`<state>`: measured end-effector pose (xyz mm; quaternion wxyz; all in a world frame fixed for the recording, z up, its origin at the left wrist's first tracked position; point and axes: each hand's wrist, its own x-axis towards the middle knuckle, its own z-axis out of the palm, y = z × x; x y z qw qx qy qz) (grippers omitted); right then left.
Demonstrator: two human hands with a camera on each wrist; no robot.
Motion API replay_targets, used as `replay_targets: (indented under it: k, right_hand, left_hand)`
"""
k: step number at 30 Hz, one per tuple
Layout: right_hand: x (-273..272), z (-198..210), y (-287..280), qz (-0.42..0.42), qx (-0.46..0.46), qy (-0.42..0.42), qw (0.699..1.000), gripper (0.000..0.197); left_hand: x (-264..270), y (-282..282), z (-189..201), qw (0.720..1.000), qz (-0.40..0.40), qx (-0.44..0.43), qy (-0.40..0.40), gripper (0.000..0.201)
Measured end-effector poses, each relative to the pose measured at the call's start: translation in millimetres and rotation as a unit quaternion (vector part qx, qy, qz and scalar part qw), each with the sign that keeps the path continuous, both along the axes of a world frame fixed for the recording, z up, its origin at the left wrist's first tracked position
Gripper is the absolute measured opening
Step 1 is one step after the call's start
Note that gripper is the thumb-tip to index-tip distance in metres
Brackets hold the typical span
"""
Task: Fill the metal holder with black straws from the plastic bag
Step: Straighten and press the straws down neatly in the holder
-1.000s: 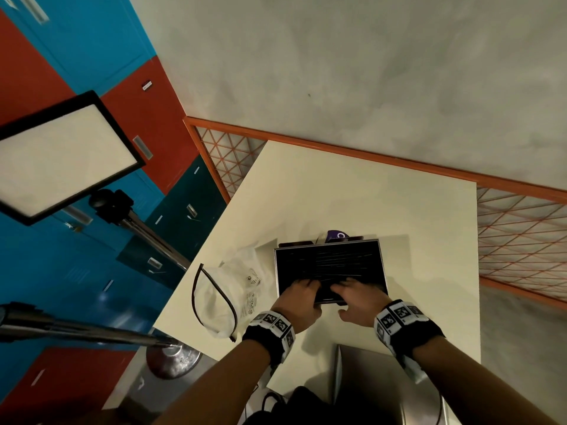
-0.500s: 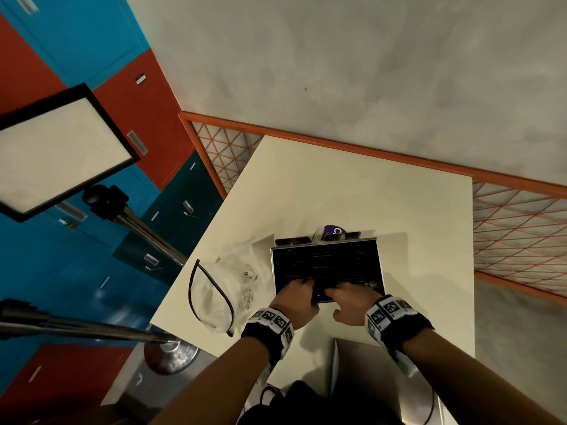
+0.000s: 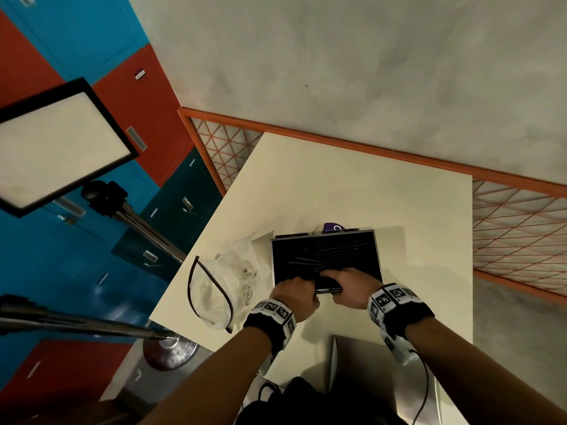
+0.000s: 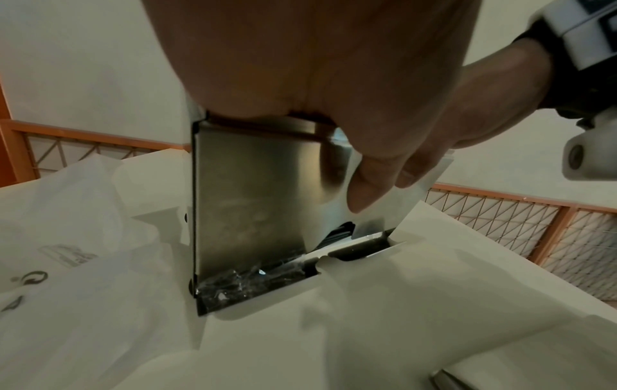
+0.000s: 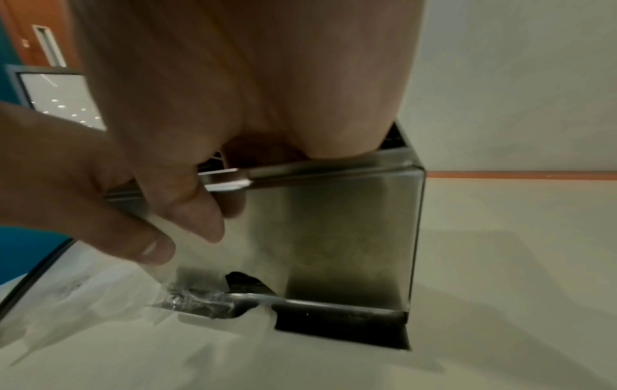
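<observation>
The metal holder (image 3: 376, 250) stands open-topped on the cream table (image 3: 337, 179), with black straws (image 3: 325, 253) lying across its inside. Both hands are at its near rim. My left hand (image 3: 299, 291) curls its fingers over the rim, and its thumb lies on the shiny front wall (image 5: 350, 237). My right hand (image 3: 352, 286) grips the same rim beside it, thumb down the outer wall (image 4: 250, 211). The fingertips inside are hidden. Straw ends (image 4: 337, 234) show in the slot at the base. The crumpled plastic bag (image 3: 224, 286) lies just left of the holder.
A purple object (image 3: 333, 227) sits behind the holder. A flat metal sheet (image 3: 368, 363) lies at the table's near edge. A light panel (image 3: 55, 148) on a stand and a pole (image 3: 76, 323) stand off the table's left side. An orange mesh railing (image 3: 521, 234) runs behind.
Both hands have drawn back from over the straws to the holder's near rim and come closer together. The holder and the bag have stayed put.
</observation>
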<state>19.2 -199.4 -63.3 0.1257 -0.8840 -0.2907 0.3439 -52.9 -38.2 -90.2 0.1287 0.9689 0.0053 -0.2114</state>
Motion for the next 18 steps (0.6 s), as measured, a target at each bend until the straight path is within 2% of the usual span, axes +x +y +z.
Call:
replay_targets:
  k: [3, 6, 12, 15, 18]
  right_hand:
    - [2, -1, 2, 0.0, -0.006, 0.014, 1.0, 0.064]
    - [1, -3, 9, 0.023, -0.034, 0.017, 0.999, 0.062]
    - [0, -7, 21, 0.086, -0.113, -0.013, 0.99, 0.029]
    - [1, -8, 25, 0.085, -0.135, -0.004, 0.987, 0.029]
    - [4, -9, 21, 0.076, -0.134, 0.0, 0.988, 0.035]
  left_hand:
    - [-1, -1, 1, 1.0, -0.015, 0.025, -0.001, 0.04]
    - [0, -1, 3, 1.0, -0.007, 0.01, 0.004, 0.041]
    - [0, -2, 7, 0.999, 0.032, -0.026, -0.006, 0.034]
    - [0, -1, 7, 0.999, 0.042, -0.033, 0.002, 0.034]
    - [0, -3, 6, 1.0, 0.023, 0.003, 0.012, 0.034]
